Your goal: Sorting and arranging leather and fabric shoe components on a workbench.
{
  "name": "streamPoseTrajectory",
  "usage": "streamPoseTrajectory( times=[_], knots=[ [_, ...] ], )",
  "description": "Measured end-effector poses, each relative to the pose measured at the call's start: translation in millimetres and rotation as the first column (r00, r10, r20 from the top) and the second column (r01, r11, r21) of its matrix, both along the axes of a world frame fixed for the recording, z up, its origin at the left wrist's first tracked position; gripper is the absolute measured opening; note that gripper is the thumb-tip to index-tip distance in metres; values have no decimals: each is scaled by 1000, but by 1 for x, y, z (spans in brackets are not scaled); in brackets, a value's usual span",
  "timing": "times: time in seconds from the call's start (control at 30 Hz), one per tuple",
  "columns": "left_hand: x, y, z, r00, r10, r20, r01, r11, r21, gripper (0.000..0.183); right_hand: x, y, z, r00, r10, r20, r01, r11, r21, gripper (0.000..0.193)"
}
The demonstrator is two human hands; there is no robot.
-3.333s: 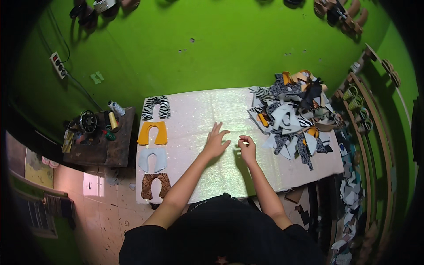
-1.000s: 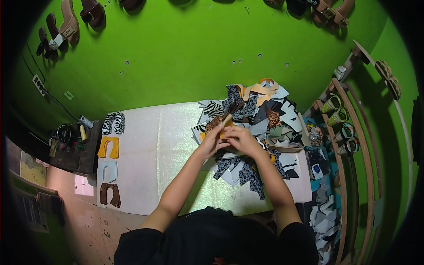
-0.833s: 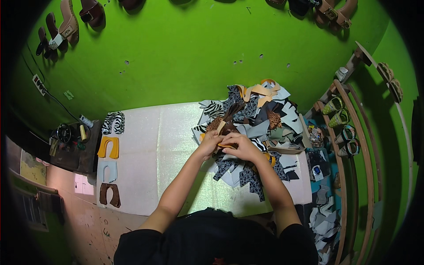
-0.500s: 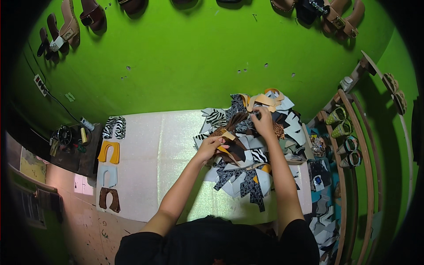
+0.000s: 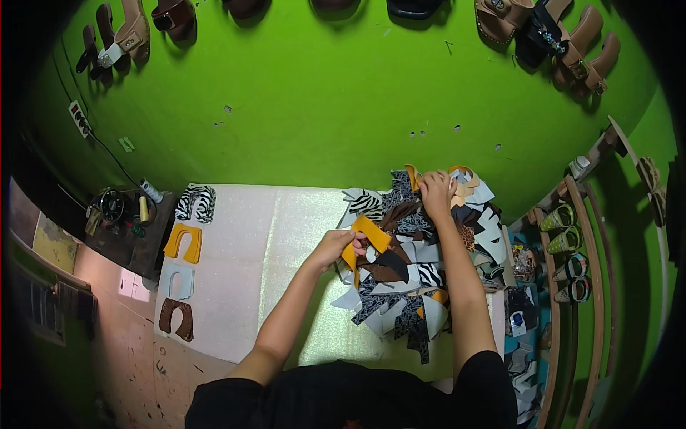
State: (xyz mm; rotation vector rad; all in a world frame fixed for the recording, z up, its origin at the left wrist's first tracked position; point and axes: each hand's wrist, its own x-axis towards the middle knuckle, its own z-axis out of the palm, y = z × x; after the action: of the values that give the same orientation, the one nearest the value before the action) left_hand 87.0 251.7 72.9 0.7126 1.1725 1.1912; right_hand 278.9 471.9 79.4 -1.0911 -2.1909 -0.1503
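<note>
My left hand [image 5: 339, 248] is closed on a yellow curved cut piece [image 5: 373, 234] of leather-like material, thumb on top. It holds the piece at the left side of a heap of cut scraps [image 5: 407, 250] in zebra, brown, white, grey and dark patterned material. My right hand [image 5: 435, 194] is at the far side of the heap with fingers bent down onto the scraps. A narrow yellow strip [image 5: 412, 176] stands by its fingertips, and beige scraps [image 5: 466, 190] lie to its right. What its fingers grip is hidden.
Along the table's left edge lie U-shaped stacks: zebra [image 5: 195, 203], yellow [image 5: 184, 243], pale grey [image 5: 176, 280] and brown [image 5: 176, 319]. A dark side table [image 5: 125, 247] with tools stands left. A wooden rack [image 5: 572, 286] with sandals is right. Sandals hang on the green wall.
My left hand now holds the yellow piece raised, its yellow face showing. My right hand has shifted onto the beige and yellow scraps at the back. The whole view has shifted slightly.
</note>
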Motion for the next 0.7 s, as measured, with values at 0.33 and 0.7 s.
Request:
streamPoseTrajectory(
  times=[0.33, 0.7],
  knots=[
    [-14, -37, 14, 990, 50, -135, -42, 997, 62, 33, 0, -54, 96, 727, 329, -602, -497, 858, -131, 14],
    [-37, -87, 47, 971, 157, -183, -131, 981, 146, 28, -15, -176, 179, 939, 337, -73, -344, 928, -143, 12]
  ],
)
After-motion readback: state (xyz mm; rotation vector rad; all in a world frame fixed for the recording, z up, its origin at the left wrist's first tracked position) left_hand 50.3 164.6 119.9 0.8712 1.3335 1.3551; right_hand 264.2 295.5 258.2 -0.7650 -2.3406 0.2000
